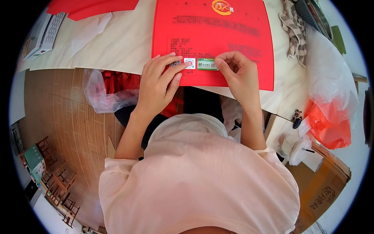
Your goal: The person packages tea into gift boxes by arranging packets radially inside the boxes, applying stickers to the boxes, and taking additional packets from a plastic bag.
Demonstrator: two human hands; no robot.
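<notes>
A large red printed sheet or flat box (218,35) lies on the table in front of me, with dark text and a gold round emblem near its far side. Close to its near edge are a white square with a code (189,63) and a green-and-white label (206,64). My left hand (157,80) rests on the red surface with its fingers spread, the index fingertip touching the white square. At the label's right end, my right hand (241,76) pinches with thumb and index finger. Whether the label lies fully flat there is hard to see.
More red card (93,7) and a white paper (91,33) lie at the far left. A checked cloth (293,33) is at the far right, beside a plastic bag (329,70). Keys (297,119) lie near the table edge. A cardboard box (319,187) stands below right; a bag of red items (117,87) hangs lower left.
</notes>
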